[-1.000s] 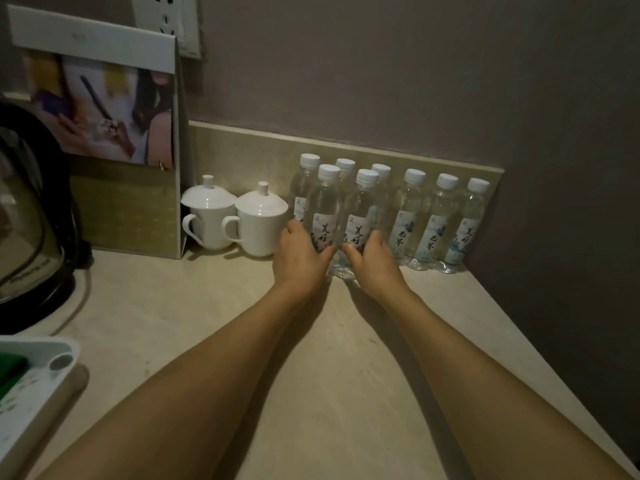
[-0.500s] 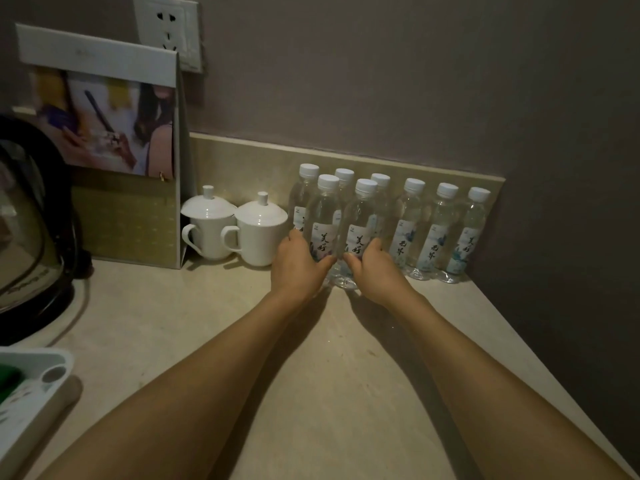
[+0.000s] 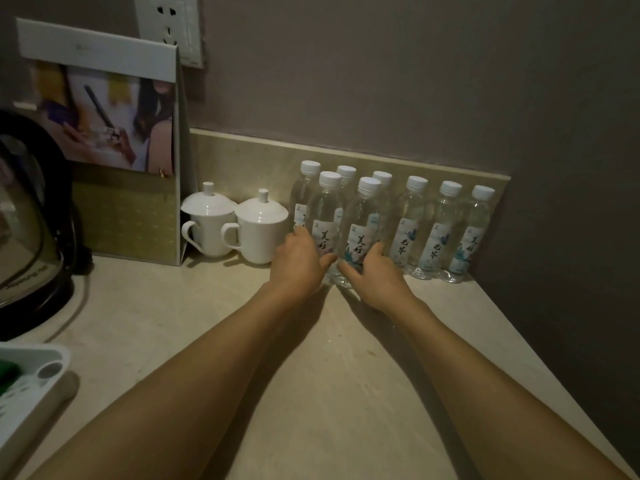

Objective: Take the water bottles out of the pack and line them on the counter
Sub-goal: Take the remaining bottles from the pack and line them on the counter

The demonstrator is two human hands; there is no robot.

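left hand (image 3: 298, 261): barely moved, same grip low on front left bottle (image 3: 323, 223)
right hand (image 3: 375, 276): fingers wrapped slightly further round front right bottle (image 3: 360, 233)
bottles: no visible shift

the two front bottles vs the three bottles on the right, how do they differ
The two front bottles stand ahead of the back row; the three bottles on the right stand by the backsplash. The left hand and right hand hold the front pair; the right three are untouched. All are upright, clear, white-capped.
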